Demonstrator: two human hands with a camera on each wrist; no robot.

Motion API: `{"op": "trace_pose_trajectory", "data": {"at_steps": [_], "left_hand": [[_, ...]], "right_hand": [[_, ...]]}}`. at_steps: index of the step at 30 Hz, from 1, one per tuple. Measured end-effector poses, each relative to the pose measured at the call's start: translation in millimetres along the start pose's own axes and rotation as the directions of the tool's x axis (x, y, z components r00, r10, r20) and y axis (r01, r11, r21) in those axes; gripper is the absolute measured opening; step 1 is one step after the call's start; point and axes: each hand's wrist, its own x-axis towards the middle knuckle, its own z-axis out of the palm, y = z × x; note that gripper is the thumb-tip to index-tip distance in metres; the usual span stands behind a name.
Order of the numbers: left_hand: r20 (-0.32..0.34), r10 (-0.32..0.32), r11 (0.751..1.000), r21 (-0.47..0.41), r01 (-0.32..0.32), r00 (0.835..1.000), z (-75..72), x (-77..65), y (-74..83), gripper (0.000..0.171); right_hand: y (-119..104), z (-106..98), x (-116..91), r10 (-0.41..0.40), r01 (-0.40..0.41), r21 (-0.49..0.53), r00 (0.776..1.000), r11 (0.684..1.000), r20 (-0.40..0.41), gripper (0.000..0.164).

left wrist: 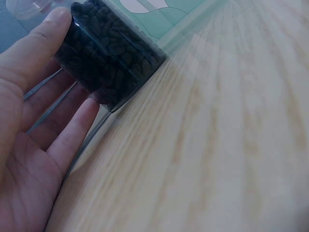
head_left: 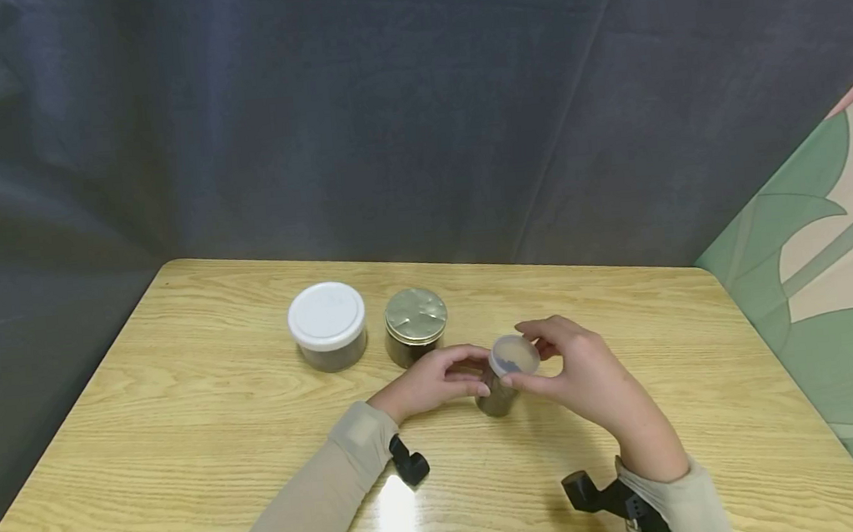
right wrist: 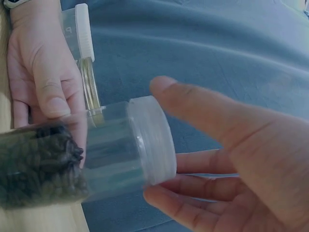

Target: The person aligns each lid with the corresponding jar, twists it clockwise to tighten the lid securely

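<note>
A clear plastic jar (head_left: 495, 400), partly filled with small dark seeds (right wrist: 38, 169), stands upright on the table in front of me. Its translucent lid (head_left: 514, 353) sits on the mouth. My left hand (head_left: 433, 380) holds the jar's body from the left, thumb on the near side and fingers curved behind it. From the right, my right hand (head_left: 585, 374) grips the lid's rim between thumb and fingers. In the right wrist view the lid (right wrist: 153, 140) lies between that thumb and the fingertips.
Just behind my left hand is a jar with a gold metal lid (head_left: 415, 314) and dark contents. Left of it stands a wider tub with a white lid (head_left: 327, 314). The wooden table (head_left: 183, 419) ends at a dark cloth (head_left: 386, 135) behind.
</note>
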Motion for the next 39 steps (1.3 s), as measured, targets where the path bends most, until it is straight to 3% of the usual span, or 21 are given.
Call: {"op": "trace_pose_trajectory", "data": {"at_steps": [13, 30, 39], "left_hand": [[0.002, -0.007, 1.0, -0.019, 0.007, 1.0, 0.0, -0.3, 1.0, 0.05], [0.001, 0.009, 1.0, -0.023, -0.009, 1.0, 0.6, -0.2, 1.3, 0.05], [-0.002, -0.005, 1.0, -0.018, 0.005, 1.0, 0.6, -0.3, 1.2, 0.049]], "right_hand": [[3.5, -4.4, -2.5, -0.123, 0.122, 0.024, 0.991, 0.992, 0.049, 0.05], [0.9, 0.3, 0.2, -0.036, 0.036, 0.02, 0.999, 0.999, 0.001, 0.04], [3.0, -3.8, -0.6, -0.047, 0.044, 0.068, 0.998, 0.997, 0.031, 0.047]]}}
